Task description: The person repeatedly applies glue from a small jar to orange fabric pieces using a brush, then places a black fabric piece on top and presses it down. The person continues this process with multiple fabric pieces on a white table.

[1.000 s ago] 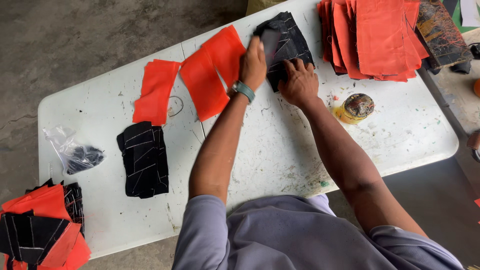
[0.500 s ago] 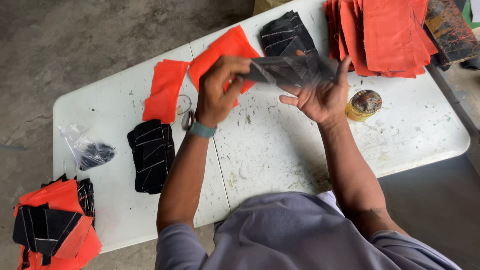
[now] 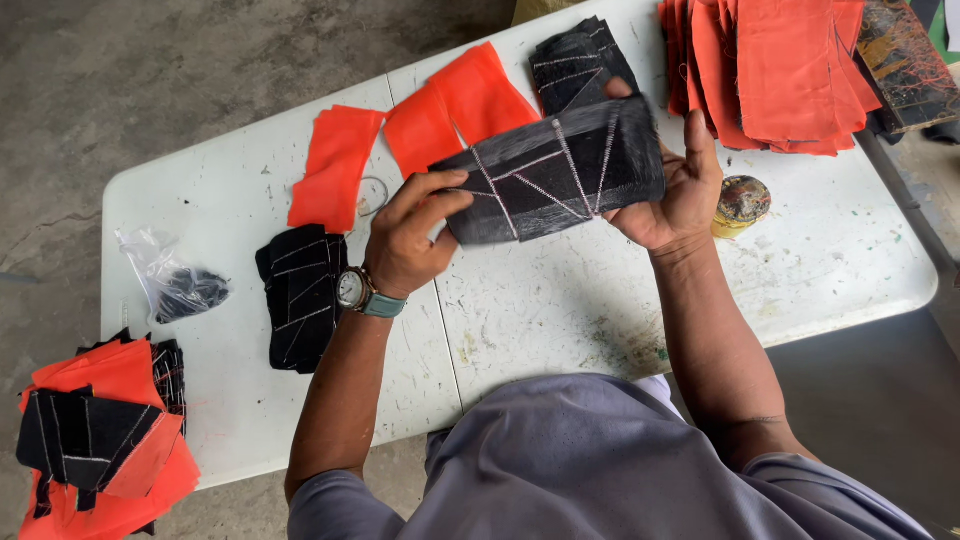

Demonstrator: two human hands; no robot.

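Note:
Both hands hold a black cloth piece with white stitched lines (image 3: 560, 172) above the white table (image 3: 560, 310). My left hand (image 3: 412, 238), with a watch on the wrist, grips the piece's left end. Its right end rests in my right hand (image 3: 672, 180). Behind the held piece lies a stack of more black stitched pieces (image 3: 575, 62). Two orange cloth pieces (image 3: 462, 105) lie just left of that stack.
Another orange piece (image 3: 335, 165) and a black stitched piece (image 3: 302, 295) lie on the table's left half, by a clear plastic bag (image 3: 170, 280). An orange stack (image 3: 780, 65) sits at the far right, a small round tin (image 3: 740, 203) near it. Orange and black pieces (image 3: 95, 440) are piled lower left.
My hands picked a black stitched piece off the far stack, lifted it toward me and spread it out flat between them.

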